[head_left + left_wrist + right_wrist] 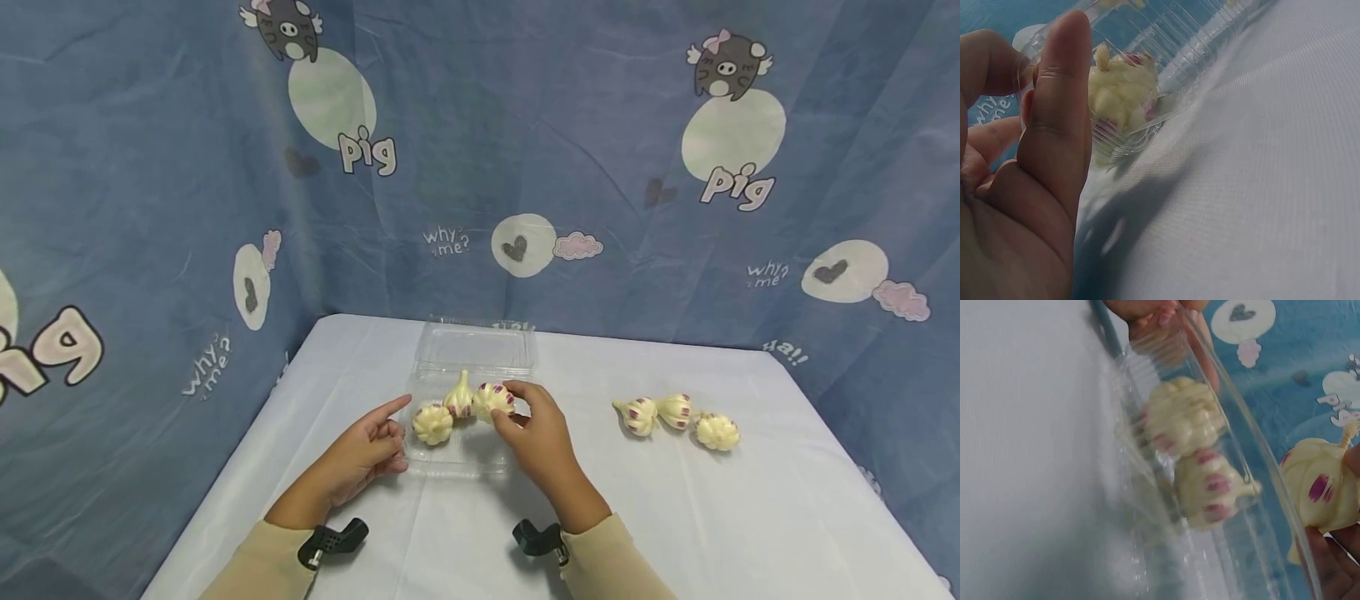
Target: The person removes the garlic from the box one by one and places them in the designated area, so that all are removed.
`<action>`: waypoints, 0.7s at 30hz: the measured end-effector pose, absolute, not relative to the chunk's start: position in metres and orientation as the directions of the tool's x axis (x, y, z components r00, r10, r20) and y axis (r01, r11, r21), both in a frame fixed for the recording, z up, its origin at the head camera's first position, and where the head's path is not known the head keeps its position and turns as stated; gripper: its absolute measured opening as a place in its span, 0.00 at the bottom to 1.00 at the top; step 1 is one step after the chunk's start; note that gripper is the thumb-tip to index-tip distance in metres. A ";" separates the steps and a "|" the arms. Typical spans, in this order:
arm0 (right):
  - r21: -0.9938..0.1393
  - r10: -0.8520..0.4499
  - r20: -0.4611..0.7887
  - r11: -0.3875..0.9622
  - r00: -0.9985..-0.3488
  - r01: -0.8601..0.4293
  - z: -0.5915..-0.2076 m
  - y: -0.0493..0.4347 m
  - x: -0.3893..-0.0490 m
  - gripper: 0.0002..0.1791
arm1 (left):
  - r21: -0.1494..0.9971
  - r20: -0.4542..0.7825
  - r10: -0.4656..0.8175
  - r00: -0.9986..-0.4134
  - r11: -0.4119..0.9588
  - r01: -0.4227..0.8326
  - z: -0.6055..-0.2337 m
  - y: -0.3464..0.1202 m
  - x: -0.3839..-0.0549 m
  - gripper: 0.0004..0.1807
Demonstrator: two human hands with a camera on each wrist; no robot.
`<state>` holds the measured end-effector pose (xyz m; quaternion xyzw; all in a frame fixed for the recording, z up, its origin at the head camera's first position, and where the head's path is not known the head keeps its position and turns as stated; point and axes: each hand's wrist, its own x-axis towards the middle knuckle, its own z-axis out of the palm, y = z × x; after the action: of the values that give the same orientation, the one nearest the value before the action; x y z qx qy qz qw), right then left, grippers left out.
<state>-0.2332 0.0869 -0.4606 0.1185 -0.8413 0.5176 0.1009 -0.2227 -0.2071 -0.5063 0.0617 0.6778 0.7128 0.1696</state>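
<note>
A clear plastic clamshell box [457, 464] lies on the white table with its lid [476, 346] folded back. My right hand [543, 433] pinches a garlic bulb [493, 402] with purple marks between thumb and fingers, over the box's right part. In the right wrist view that bulb [1319, 484] shows beyond the box's clear rim. Two more garlic bulbs sit inside, a rounded one [432, 423] at the left and one with its stem up [460, 398] beside it. At the box's left side is my left hand [363, 454], index finger extended, fingers right at the plastic wall [1166, 37].
Right of the box, three garlic bulbs lie in a loose row on the white table [600, 517]: one [638, 416], a middle one [675, 411] and a rounded one [717, 432]. A blue printed cloth [600, 167] hangs behind and along the sides.
</note>
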 end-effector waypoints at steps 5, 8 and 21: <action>-0.845 -0.057 0.318 0.435 -0.946 -0.311 -0.460 0.096 -0.233 0.25 | 0.988 -0.139 0.329 -0.934 -0.022 -0.155 -0.504 -0.206 -0.224 0.42; -0.843 -0.035 0.323 0.443 -0.946 -0.305 -0.461 0.101 -0.232 0.25 | 0.987 -0.144 0.325 -0.935 -0.020 -0.159 -0.503 -0.205 -0.224 0.43; -0.860 0.034 0.335 0.420 -0.942 -0.291 -0.473 0.116 -0.228 0.25 | 0.986 -0.155 0.320 -0.935 -0.013 -0.168 -0.506 -0.207 -0.222 0.43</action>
<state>-0.2278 0.1160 -0.4729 0.0776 -0.8288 0.5328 0.1523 -0.2224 -0.2072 -0.5057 0.0558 0.6813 0.7094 0.1720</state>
